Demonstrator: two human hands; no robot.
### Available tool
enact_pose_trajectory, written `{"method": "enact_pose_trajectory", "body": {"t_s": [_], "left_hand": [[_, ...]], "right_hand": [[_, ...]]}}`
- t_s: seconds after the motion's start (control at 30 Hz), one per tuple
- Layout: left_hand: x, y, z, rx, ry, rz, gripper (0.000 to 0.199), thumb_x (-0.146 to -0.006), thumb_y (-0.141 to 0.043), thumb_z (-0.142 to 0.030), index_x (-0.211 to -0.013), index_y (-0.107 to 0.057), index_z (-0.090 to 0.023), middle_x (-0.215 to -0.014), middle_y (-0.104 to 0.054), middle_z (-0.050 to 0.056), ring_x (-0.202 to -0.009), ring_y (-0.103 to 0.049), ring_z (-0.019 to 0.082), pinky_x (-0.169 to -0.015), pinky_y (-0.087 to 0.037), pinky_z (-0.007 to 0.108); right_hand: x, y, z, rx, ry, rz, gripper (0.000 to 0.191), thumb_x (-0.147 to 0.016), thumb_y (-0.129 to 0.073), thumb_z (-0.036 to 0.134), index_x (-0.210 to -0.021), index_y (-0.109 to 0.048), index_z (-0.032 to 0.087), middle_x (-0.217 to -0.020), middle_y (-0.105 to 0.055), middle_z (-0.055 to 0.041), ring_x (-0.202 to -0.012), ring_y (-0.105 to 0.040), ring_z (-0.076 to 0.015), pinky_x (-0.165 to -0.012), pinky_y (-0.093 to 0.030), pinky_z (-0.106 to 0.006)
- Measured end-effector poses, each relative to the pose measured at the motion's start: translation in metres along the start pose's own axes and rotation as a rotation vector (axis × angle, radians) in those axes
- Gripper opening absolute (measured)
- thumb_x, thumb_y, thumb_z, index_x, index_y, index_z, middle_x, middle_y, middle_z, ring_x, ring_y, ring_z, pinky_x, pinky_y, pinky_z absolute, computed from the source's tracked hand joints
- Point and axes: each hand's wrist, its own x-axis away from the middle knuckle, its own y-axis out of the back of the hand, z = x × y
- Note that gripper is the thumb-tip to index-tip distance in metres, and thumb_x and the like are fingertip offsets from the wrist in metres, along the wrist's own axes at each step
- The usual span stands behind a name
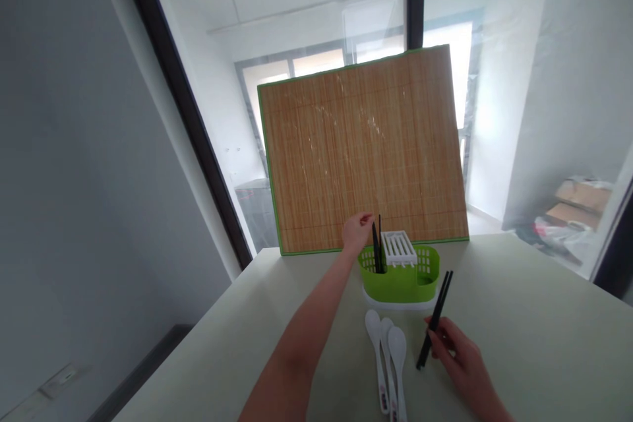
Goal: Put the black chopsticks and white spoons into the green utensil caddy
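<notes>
My left hand [357, 233] reaches to the far side of a green cutlery holder [395, 287]. Its fingers are pinched at the top of a black chopstick [376, 247] that stands in the holder's left compartment, with another black one close beside it. In my right hand [457, 349], right of the holder and above the table, is a pair of black chopsticks [438, 316], tilted with the upper ends leaning right. Three white spoons [397, 343] lie side by side in front of the holder, bowls toward it.
A white slotted rack [398, 248] with small hooks sits on the holder's middle. Behind stands a bamboo mat [363, 151] with green edging, propped upright against glass. Everything rests on a pale table [534, 316]; a grey wall [99, 145] rises at the left.
</notes>
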Motion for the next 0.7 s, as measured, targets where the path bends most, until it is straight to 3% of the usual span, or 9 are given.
{"method": "enact_pose_trajectory", "body": {"t_s": [0.17, 0.37, 0.5, 0.63, 0.7], "left_hand": [[-0.033, -0.020, -0.002, -0.103, -0.003, -0.003, 0.028, -0.079, -0.058, -0.038, -0.100, -0.067, -0.021, -0.105, -0.065, 0.010, -0.096, -0.058, 0.022, -0.082, -0.043, 0.032], [-0.038, -0.029, 0.006, -0.161, -0.010, 0.051, 0.013, -0.075, -0.063, -0.029, -0.080, -0.071, -0.020, -0.108, -0.063, 0.010, -0.102, -0.055, 0.025, -0.086, -0.041, 0.035], [-0.035, -0.023, 0.005, -0.133, 0.000, 0.053, 0.020, -0.077, -0.061, -0.032, -0.087, -0.070, -0.017, -0.112, -0.060, 0.013, -0.103, -0.055, 0.027, -0.085, -0.042, 0.037], [-0.019, -0.010, -0.006, -0.027, -0.012, 0.124, 0.036, -0.085, -0.046, -0.041, -0.095, -0.068, -0.014, -0.095, -0.067, 0.011, -0.082, -0.061, 0.018, -0.070, -0.046, 0.028], [0.000, -0.001, -0.013, 0.072, -0.035, 0.237, 0.042, -0.087, -0.042, -0.046, -0.096, -0.068, -0.014, -0.084, -0.068, 0.008, -0.064, -0.058, 0.012, -0.056, -0.044, 0.023]], "right_hand": [[-0.002, -0.003, 0.011, 0.039, 0.091, 0.021, 0.025, -0.089, -0.044, 0.033, -0.107, -0.054, 0.020, -0.078, -0.058, -0.0019, -0.066, -0.058, -0.0134, -0.060, -0.049, -0.022], [-0.024, 0.002, 0.028, 0.059, 0.133, 0.050, 0.025, -0.090, -0.042, 0.033, -0.106, -0.055, 0.019, -0.076, -0.058, -0.0017, -0.066, -0.055, -0.0132, -0.061, -0.047, -0.023], [-0.047, 0.002, 0.039, 0.050, 0.150, 0.022, 0.024, -0.088, -0.045, 0.034, -0.100, -0.058, 0.018, -0.074, -0.059, -0.0025, -0.064, -0.056, -0.0138, -0.058, -0.047, -0.023], [-0.069, -0.001, 0.048, 0.026, 0.123, 0.020, 0.025, -0.087, -0.046, 0.035, -0.101, -0.058, 0.018, -0.075, -0.061, -0.0037, -0.063, -0.057, -0.0140, -0.055, -0.047, -0.024], [-0.077, -0.003, 0.049, 0.003, 0.109, 0.024, 0.025, -0.087, -0.046, 0.035, -0.101, -0.058, 0.018, -0.076, -0.061, -0.0036, -0.064, -0.057, -0.0141, -0.054, -0.048, -0.023]]}}
